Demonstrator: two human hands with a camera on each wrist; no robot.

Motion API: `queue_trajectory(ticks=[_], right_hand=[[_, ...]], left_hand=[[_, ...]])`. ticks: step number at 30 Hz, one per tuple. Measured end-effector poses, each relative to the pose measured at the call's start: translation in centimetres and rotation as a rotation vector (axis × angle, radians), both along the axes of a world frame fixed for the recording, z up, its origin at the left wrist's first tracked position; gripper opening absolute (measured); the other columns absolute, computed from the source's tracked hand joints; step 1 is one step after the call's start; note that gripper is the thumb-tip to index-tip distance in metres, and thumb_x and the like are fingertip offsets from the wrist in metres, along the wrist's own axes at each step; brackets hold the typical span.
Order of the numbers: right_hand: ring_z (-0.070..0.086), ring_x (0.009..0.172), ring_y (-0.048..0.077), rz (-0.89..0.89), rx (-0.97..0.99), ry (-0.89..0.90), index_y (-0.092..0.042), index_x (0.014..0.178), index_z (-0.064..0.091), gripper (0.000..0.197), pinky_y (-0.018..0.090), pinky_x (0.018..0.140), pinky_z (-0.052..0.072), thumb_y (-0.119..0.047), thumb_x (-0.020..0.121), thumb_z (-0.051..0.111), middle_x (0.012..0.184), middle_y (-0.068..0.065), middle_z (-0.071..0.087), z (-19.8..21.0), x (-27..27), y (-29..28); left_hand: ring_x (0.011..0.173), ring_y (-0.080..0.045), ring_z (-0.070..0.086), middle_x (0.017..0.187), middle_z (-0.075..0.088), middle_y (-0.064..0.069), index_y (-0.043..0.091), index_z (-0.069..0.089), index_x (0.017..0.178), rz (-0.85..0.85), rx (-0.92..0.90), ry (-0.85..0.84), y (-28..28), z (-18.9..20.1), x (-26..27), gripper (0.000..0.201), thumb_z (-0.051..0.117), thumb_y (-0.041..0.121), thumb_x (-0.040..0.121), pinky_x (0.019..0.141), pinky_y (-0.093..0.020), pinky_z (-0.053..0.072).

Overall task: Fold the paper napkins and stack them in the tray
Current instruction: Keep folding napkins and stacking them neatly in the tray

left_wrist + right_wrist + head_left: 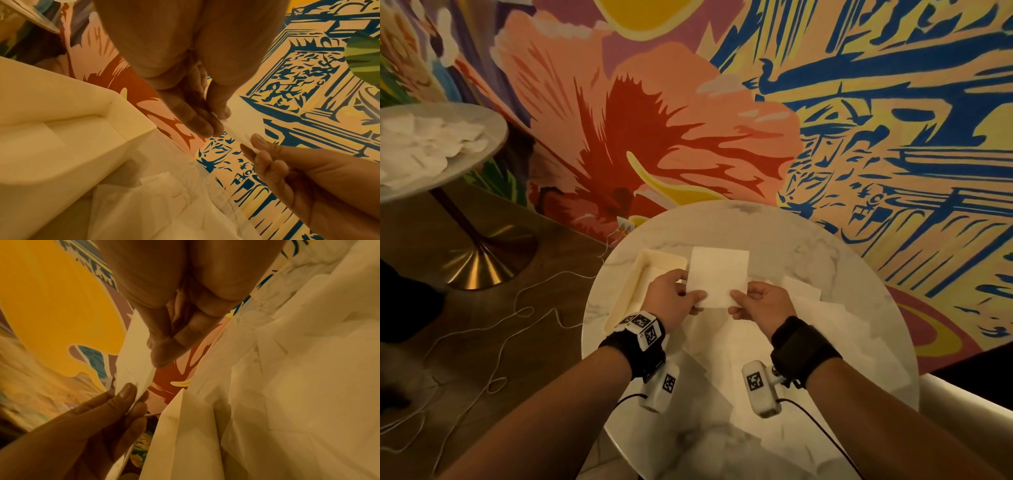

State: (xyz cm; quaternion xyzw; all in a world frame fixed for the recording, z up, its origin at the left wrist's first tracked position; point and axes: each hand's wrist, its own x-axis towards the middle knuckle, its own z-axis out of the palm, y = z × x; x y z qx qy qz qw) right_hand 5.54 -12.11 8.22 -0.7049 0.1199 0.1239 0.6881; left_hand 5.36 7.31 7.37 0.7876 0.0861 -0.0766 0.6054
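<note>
The left hand (671, 297) and the right hand (762, 301) hold one white paper napkin (717, 275) up in the air. Each grip pinches a bottom corner of it, thumb on the near side and fingers behind, so both grips are pressed tight on the paper. The napkin sticks up above the grips, flat and almost square. It looks very light and thin. It is soft, so it will bend and flop if only one grip holds it, and it could tear if the grips pull apart hard. The corners and edges look like the best places to hold, because then the sides can be lined up for a neat fold. Just past the left grip, and a bit lower, sits the cream tray (635, 279). From the left wrist view the tray seems to have something pale and flat inside, but it is hard to tell what. Below the grips and off to the right grip's side lies a messy pile of loose napkins (822, 329) on the round marble worktop (756, 222). The worktop looks smooth and hard, good for pressing a crease. Beyond the grips is a bright painted wall (688, 120). Far off to the left is another round table (438, 147) with more napkins.
</note>
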Motion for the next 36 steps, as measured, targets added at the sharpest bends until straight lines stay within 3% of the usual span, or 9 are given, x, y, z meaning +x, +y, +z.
queue_trajectory(ticks=[6, 11, 18, 21, 25, 27, 31, 34, 36], right_hand=[[0.073, 0.074, 0.026, 0.007, -0.002, 0.011, -0.003, 0.102, 0.067, 0.011, 0.030, 0.071, 0.060, -0.003, 0.096, 0.058, 0.094, 0.012, 0.073, -0.2, 0.2, -0.1], [0.072, 0.075, 0.024, 0.049, -0.007, 0.007, -0.006, 0.106, 0.066, 0.018, 0.028, 0.070, 0.060, 0.002, 0.096, 0.054, 0.098, 0.011, 0.072, -0.2, 0.1, -0.4], [0.071, 0.070, 0.021, 0.102, 0.008, 0.001, -0.007, 0.107, 0.065, 0.020, 0.025, 0.065, 0.058, 0.004, 0.097, 0.051, 0.098, 0.011, 0.071, -0.2, 0.1, -0.4], [0.071, 0.071, 0.022, 0.121, -0.015, -0.008, -0.006, 0.112, 0.064, 0.020, 0.026, 0.063, 0.057, 0.001, 0.097, 0.053, 0.099, 0.012, 0.072, -0.3, 0.1, -0.5], [0.070, 0.072, 0.023, 0.124, -0.044, -0.015, -0.003, 0.118, 0.061, 0.022, 0.026, 0.062, 0.056, -0.002, 0.097, 0.054, 0.098, 0.012, 0.072, -0.6, 0.3, -0.5], [0.070, 0.078, 0.023, 0.126, -0.105, -0.031, -0.008, 0.121, 0.059, 0.025, 0.028, 0.063, 0.056, -0.006, 0.097, 0.057, 0.102, 0.008, 0.071, -0.7, 0.3, -0.5], [0.064, 0.085, 0.013, -0.013, -0.388, -0.152, -0.023, 0.109, 0.054, 0.026, 0.024, 0.070, 0.052, -0.029, 0.089, 0.070, 0.103, -0.006, 0.062, -0.3, 0.6, -0.7], [0.069, 0.084, 0.019, 0.023, -0.178, -0.100, -0.016, 0.102, 0.059, 0.032, 0.032, 0.070, 0.060, -0.042, 0.087, 0.069, 0.099, 0.004, 0.067, 1.0, 0.7, 0.4], [0.071, 0.087, 0.019, 0.078, -0.037, -0.026, -0.014, 0.106, 0.062, 0.038, 0.038, 0.075, 0.061, -0.045, 0.085, 0.070, 0.100, 0.005, 0.070, 1.7, 0.8, 1.4]], left_hand=[[0.069, -0.019, 0.074, 0.083, 0.076, -0.003, 0.011, 0.064, 0.111, -0.027, 0.014, -0.011, -0.2, 0.3, 0.2, 0.034, 0.079, 0.009, 0.081, 0.073, -0.034, 0.062], [0.068, -0.013, 0.073, 0.087, 0.075, 0.001, 0.019, 0.062, 0.108, -0.056, 0.118, -0.034, -0.2, 0.3, 0.0, 0.044, 0.088, 0.021, 0.072, 0.068, -0.027, 0.059], [0.075, -0.017, 0.074, 0.089, 0.076, 0.000, 0.018, 0.068, 0.106, -0.022, 0.065, -0.024, -0.2, 0.0, 0.3, 0.028, 0.065, 0.043, 0.093, 0.079, -0.044, 0.061], [0.080, -0.017, 0.073, 0.094, 0.075, 0.001, 0.017, 0.066, 0.113, -0.003, 0.065, -0.026, -0.3, 0.0, 0.5, 0.030, 0.064, 0.040, 0.094, 0.079, -0.042, 0.061], [0.075, -0.011, 0.072, 0.089, 0.076, 0.003, 0.019, 0.069, 0.106, -0.033, 0.126, -0.046, -0.4, 0.0, 0.6, 0.025, 0.068, 0.039, 0.091, 0.074, -0.031, 0.059], [0.073, -0.006, 0.071, 0.091, 0.075, 0.003, 0.019, 0.069, 0.107, -0.047, 0.123, -0.051, -0.6, -0.1, 0.5, 0.023, 0.070, 0.034, 0.090, 0.069, -0.022, 0.057], [0.076, -0.012, 0.066, 0.085, 0.071, 0.005, 0.021, 0.066, 0.094, -0.020, 0.278, -0.120, -0.6, 0.1, 0.4, 0.016, 0.069, 0.036, 0.087, 0.070, -0.028, 0.054], [0.066, -0.010, 0.055, 0.073, 0.060, 0.008, 0.022, 0.058, 0.084, -0.132, 0.456, -0.222, -0.9, 0.5, -0.1, 0.016, 0.067, 0.033, 0.088, 0.061, -0.024, 0.043], [0.067, -0.007, 0.050, 0.076, 0.054, 0.014, 0.026, 0.054, 0.082, -0.270, 0.520, -0.327, -1.3, 0.4, -0.4, 0.015, 0.068, 0.030, 0.088, 0.065, -0.025, 0.042]])
